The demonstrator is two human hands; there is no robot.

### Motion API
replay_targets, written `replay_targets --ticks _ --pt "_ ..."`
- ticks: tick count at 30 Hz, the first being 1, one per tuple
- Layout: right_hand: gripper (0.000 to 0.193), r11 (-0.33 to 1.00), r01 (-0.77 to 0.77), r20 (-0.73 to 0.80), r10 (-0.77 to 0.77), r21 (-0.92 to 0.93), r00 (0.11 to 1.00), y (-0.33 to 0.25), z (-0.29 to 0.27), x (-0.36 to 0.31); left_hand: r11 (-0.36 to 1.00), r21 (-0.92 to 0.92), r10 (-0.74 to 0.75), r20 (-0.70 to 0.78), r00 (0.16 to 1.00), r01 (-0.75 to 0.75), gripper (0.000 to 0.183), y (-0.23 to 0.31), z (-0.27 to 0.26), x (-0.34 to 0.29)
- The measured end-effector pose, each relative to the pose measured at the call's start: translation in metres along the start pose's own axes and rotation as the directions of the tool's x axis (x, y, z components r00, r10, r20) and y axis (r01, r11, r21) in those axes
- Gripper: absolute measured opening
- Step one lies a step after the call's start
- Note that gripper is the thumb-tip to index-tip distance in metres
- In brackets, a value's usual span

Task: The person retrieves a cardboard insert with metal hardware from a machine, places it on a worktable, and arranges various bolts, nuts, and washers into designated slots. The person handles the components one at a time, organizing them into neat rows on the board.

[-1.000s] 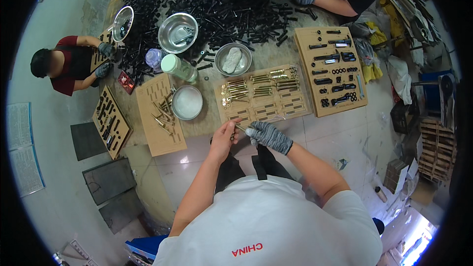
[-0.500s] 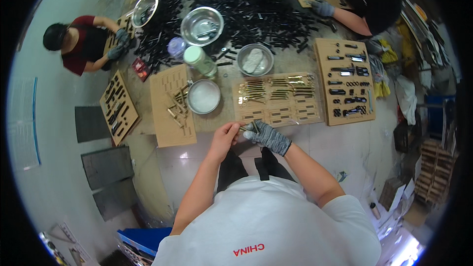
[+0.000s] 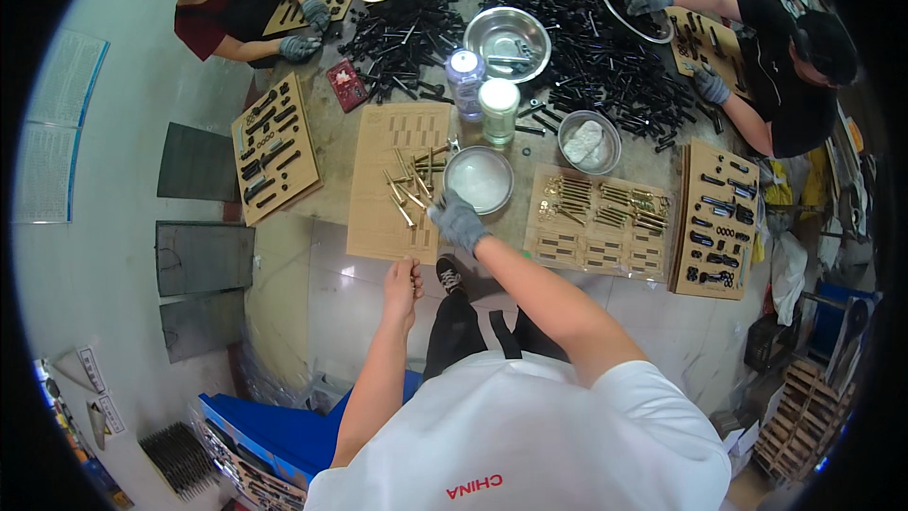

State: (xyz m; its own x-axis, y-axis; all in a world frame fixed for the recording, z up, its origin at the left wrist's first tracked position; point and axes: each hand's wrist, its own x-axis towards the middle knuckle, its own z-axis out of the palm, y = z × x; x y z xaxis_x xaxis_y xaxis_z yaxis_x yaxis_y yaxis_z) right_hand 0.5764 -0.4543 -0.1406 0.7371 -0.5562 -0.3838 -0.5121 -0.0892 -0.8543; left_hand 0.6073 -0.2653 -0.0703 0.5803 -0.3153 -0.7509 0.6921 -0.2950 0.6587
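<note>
My right hand (image 3: 460, 224), in a grey knit glove, reaches over the near edge of the table with its fingers stretched toward a loose heap of brass-coloured bolts (image 3: 409, 191). The heap lies on a flat brown cardboard sheet (image 3: 392, 237). Right beside the glove stands a metal bowl (image 3: 479, 180) with something whitish inside. My bare left hand (image 3: 404, 286) is closed, low in front of the sheet's near edge; what its fingers hold is too small to make out.
Right of the bowl lies a cardboard card (image 3: 596, 251) with rows of brass bolts. Boards of black hardware stand left (image 3: 276, 147) and right (image 3: 716, 218). Bottles (image 3: 498, 109) and steel bowls (image 3: 508, 43) adjoin a heap of black bolts (image 3: 605, 47). Two people with gloved hands work across the table.
My hands have come apart: the right went up and left to the brass bolts, the left dropped lower and a little left. The view has shifted, and the co-workers show more fully.
</note>
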Motion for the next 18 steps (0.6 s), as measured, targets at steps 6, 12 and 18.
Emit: replay_targets --ticks 6,12,18 --pt "0.046 0.994 0.074 -0.344 -0.098 -0.082 0.934 -0.016 0.028 0.057 0.998 -0.044 -0.041 0.058 0.997 0.044 0.015 -0.005 -0.017 0.002" --pt "0.029 0.911 0.173 -0.569 -0.372 -0.374 0.733 0.100 -0.106 -0.041 0.987 -0.062 -0.136 0.199 0.971 0.151 0.017 -0.018 -0.001 0.013" --pt "0.018 0.505 -0.506 -0.646 -0.144 -0.700 0.750 0.211 -0.289 -0.150 0.982 0.092 -0.184 0.345 0.920 0.162 0.023 -0.018 0.046 0.010"
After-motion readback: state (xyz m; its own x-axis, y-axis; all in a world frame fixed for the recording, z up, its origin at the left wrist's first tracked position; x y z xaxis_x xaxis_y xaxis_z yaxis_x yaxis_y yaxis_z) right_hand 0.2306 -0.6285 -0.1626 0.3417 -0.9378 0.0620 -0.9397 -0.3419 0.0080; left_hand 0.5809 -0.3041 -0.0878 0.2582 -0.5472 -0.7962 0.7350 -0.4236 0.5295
